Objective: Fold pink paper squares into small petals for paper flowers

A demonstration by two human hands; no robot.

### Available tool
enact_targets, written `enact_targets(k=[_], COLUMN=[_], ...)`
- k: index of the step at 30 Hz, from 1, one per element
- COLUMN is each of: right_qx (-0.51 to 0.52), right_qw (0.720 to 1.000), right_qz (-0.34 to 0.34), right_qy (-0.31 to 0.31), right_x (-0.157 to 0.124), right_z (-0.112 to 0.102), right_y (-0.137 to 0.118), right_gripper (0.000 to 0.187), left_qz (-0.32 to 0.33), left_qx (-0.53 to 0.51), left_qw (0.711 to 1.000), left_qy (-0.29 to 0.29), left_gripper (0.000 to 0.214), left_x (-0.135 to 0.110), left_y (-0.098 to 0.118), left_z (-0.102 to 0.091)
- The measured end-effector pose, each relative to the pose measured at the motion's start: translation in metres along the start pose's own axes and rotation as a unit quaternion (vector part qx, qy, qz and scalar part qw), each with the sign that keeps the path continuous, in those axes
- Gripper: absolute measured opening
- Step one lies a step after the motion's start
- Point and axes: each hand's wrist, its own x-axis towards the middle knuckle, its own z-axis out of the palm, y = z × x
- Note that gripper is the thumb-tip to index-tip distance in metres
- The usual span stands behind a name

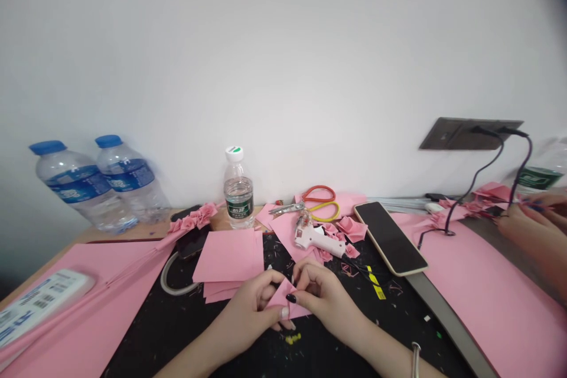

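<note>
Both my hands meet over the black work surface [146, 331], fingers closed on one small piece of folded pink paper [299, 310]. My left hand [259, 301] pinches its left side, thumb on top. From the right, my right hand [321, 292] presses it with a dark-nailed thumb; some of its fingers are hidden behind the paper. Just beyond lie a white glue gun [321, 241] and pink paper flowers [353, 228]. A stack of pink paper squares [225, 257] is beyond my left hand.
Scissors [325, 202] and a water bottle [239, 195] stand or lie by the wall. A phone [390, 239] is right of the glue gun. Two larger bottles [133, 180] lean at left. Another person's hands [531, 218] work at far right, near cables [476, 174].
</note>
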Motion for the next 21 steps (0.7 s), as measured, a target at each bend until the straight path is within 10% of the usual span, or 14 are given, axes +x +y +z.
enact_targets(k=[21], right_qx=[0.045], right_qw=[0.998], right_qz=[0.053], right_qy=[0.012], right_x=[0.0003], right_z=[0.0026], right_y=[-0.0007], right_gripper=[0.024], left_qz=[0.018], left_qx=[-0.019], left_qw=[0.999], left_qy=[-0.028], left_gripper=[0.014], left_x=[-0.0033], left_y=[0.0009], left_z=[0.0032])
